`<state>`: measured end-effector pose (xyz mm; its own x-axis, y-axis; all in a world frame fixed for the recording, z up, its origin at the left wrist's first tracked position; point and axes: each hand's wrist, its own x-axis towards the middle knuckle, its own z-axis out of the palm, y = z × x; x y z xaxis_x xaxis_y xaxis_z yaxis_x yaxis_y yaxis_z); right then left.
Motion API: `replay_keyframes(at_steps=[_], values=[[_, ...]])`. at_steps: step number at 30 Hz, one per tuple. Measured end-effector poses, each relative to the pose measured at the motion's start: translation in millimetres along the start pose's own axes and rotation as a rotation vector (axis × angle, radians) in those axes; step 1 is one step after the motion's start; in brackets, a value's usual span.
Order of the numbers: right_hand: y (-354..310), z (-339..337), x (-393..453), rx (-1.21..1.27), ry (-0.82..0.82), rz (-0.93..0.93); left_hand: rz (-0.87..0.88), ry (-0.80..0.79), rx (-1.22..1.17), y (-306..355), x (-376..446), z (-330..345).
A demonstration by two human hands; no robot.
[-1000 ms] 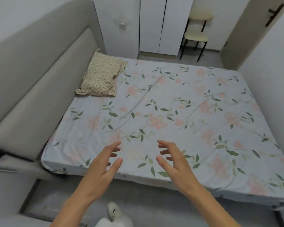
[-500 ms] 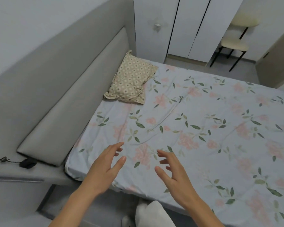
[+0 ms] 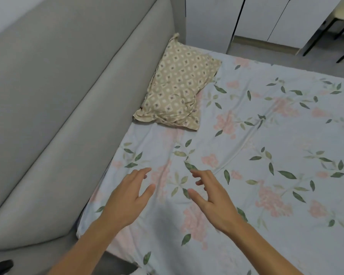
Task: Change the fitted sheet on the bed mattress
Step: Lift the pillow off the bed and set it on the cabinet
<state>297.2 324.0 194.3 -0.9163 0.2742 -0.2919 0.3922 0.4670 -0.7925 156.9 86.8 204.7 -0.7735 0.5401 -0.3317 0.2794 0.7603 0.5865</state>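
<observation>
Since a second ago the view has swung left and closer: the pillow now sits at upper centre, and the chair is cut off at the upper right corner. Both hands stay over the sheet at lower centre — left hand and right hand, fingers spread and relaxed, grasping nothing. The sheet, pale blue cotton-like cloth with pink flowers and green leaves, lies creased across the mattress. The padded grey headboard fills the left.

One pillow, one floral sheet (fitted), two hands
</observation>
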Motion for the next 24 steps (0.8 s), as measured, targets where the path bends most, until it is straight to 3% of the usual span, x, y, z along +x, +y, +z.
replay_keyframes(at_steps=[11,18,24], values=[[106.9,62.0,233.0,-0.053,0.162,0.105,0.077,-0.007,0.198,-82.0,265.4,84.1],[166.7,113.2,374.7,-0.17,0.275,0.125,0.109,0.1,0.459,-136.8,425.7,113.6],[184.0,115.0,486.6,-0.303,0.19,0.159,0.175,0.138,0.618,-139.3,532.8,115.0]])
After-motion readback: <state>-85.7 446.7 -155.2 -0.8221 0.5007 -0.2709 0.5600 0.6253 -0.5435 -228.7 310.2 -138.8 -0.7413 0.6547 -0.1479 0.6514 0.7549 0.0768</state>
